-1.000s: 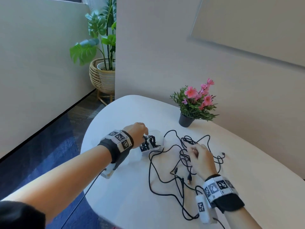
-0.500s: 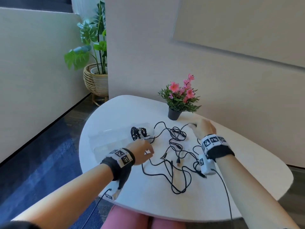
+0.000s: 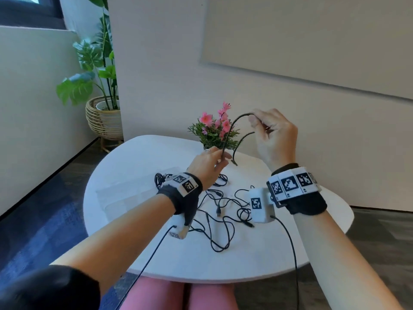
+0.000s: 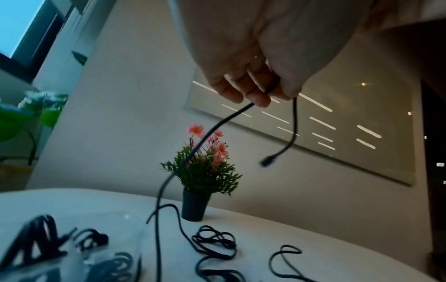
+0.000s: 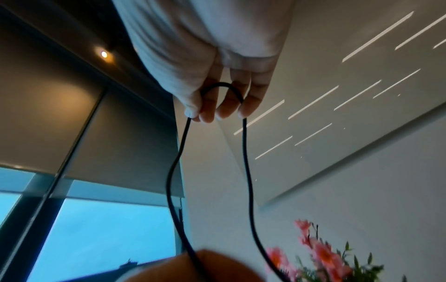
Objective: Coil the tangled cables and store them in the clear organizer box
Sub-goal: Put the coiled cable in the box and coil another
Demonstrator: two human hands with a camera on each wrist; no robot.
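Observation:
My right hand (image 3: 257,124) is raised above the table and holds a bend of one black cable (image 3: 232,128) in its curled fingers. A short strand hangs from it to a free plug (image 3: 234,163). My left hand (image 3: 223,158) pinches the same cable lower down, in front of the flower pot. The right wrist view shows the cable (image 5: 246,152) looped over the right hand (image 5: 217,112). In the left wrist view the cable (image 4: 212,129) runs from the left hand (image 4: 260,95) down to the table. The other tangled cables (image 3: 223,208) lie loose on the table. The clear organizer box (image 3: 116,198) at the left holds a coiled cable (image 3: 159,179).
A small pot of pink flowers (image 3: 214,133) stands at the far edge of the round white table (image 3: 138,157), just behind the held cable. A large plant in a wicker basket (image 3: 102,117) is on the floor at the left. A wall is close behind.
Both hands have risen from the table. The right hand has lifted a cable end it reached for at the far side, and the left hand has come up from the tangle to pinch that cable.

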